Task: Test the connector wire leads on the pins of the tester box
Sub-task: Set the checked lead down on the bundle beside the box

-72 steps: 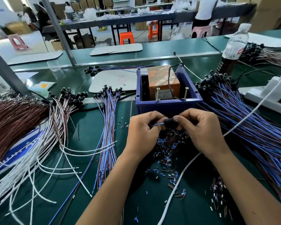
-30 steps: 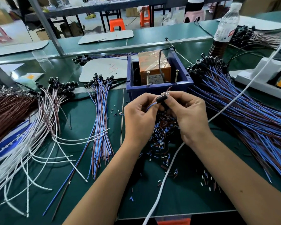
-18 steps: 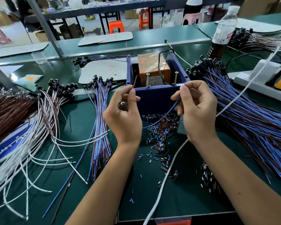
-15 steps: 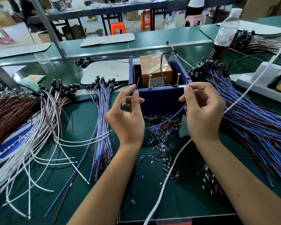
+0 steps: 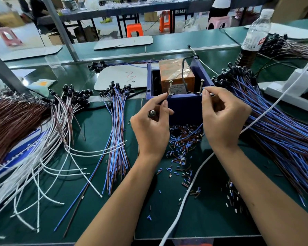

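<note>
- The left hand (image 5: 150, 128) pinches one lead end at its fingertips and carries the connector's round head (image 5: 151, 113) tucked under the thumb.
- The right hand (image 5: 222, 118) pinches the blue lead (image 5: 188, 135) end between thumb and forefinger.
- The tester box (image 5: 184, 107) stands just beyond both hands, between them.
- The left pin (image 5: 170, 87) rises upright directly above the left fingertips; the right pin (image 5: 201, 87) rises just left of the right fingertips.
- Each hand is nearest its own pin. Whether either lead already touches metal cannot be told.
- The wire sags in a loop between the hands, above the table (image 5: 96, 121).
- Judgement: hold both lead tips against the pin shafts together.
</note>
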`<act>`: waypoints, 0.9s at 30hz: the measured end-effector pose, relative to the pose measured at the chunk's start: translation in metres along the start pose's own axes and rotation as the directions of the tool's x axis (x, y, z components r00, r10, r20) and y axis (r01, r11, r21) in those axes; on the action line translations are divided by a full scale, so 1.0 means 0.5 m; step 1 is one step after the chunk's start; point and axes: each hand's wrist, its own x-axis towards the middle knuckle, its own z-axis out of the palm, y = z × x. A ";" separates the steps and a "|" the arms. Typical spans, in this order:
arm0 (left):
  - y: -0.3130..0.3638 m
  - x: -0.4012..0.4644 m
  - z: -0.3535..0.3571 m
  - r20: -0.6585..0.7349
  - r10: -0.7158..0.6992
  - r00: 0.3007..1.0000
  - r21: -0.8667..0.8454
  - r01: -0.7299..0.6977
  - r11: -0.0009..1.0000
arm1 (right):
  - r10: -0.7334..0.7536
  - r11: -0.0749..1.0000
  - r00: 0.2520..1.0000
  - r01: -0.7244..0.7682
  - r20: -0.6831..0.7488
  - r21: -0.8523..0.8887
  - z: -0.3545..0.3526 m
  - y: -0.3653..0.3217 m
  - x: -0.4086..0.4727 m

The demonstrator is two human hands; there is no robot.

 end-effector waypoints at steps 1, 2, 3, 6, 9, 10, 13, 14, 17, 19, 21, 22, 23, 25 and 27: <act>0.000 0.000 0.000 -0.001 0.001 1.000 -0.002 -0.001 1.000 | 0.000 1.000 1.000 0.000 0.002 -0.001 0.000 0.000 -0.001; 0.000 0.000 0.000 -0.004 0.001 1.000 -0.003 -0.001 1.000 | 0.003 1.000 1.000 -0.003 0.005 -0.002 0.000 0.000 -0.001; 0.001 0.001 0.000 -0.006 0.003 1.000 -0.004 -0.003 1.000 | 0.005 1.000 1.000 -0.005 0.008 -0.001 0.000 0.001 -0.001; 0.002 0.000 0.000 -0.011 -0.006 1.000 -0.011 0.006 1.000 | 0.005 1.000 1.000 -0.005 0.009 0.003 -0.001 0.003 -0.002; 0.002 -0.001 -0.003 -0.020 -0.030 0.999 -0.019 0.030 0.999 | 0.000 1.000 1.000 0.000 0.011 0.005 -0.003 0.005 -0.004; 0.004 -0.001 -0.004 -0.024 -0.033 0.999 -0.020 0.032 0.999 | -0.002 1.000 1.000 0.002 0.011 0.007 -0.004 0.006 -0.004; 0.009 -0.001 -0.006 -0.038 -0.030 0.999 0.019 0.030 0.999 | -0.027 1.000 1.000 0.027 0.010 -0.003 -0.006 0.006 -0.003; 0.012 0.000 -0.006 -0.048 -0.030 0.998 0.047 0.032 0.998 | -0.038 0.999 0.999 0.039 0.011 -0.014 -0.006 0.007 -0.003; 0.018 0.001 -0.006 -0.067 -0.032 0.997 0.091 0.038 0.995 | -0.041 0.999 0.999 0.041 0.013 -0.030 -0.006 0.007 0.000; 0.019 0.002 -0.007 -0.064 -0.022 0.998 0.100 0.028 0.995 | -0.036 0.999 0.999 0.037 0.015 -0.031 -0.006 0.006 -0.001; 0.015 0.002 -0.008 -0.067 -0.009 0.998 0.097 0.016 0.995 | -0.034 0.999 0.999 0.034 0.018 -0.032 -0.007 0.004 -0.002; 0.012 0.002 -0.010 -0.076 0.005 0.997 0.091 0.002 0.996 | -0.024 0.999 1.000 0.025 0.019 -0.025 -0.006 0.003 -0.002; 0.010 0.000 -0.010 -0.089 0.027 0.996 0.083 -0.020 0.996 | -0.009 1.000 1.000 0.009 0.021 -0.014 -0.008 0.002 -0.002; 0.009 -0.003 -0.010 -0.121 0.080 0.989 0.063 -0.073 0.995 | 0.025 1.000 1.000 -0.026 0.014 0.006 -0.013 0.003 -0.002; 0.008 -0.005 -0.011 -0.147 0.111 0.983 0.050 -0.105 0.993 | 0.054 0.998 0.999 -0.054 0.001 0.020 -0.018 0.004 -0.004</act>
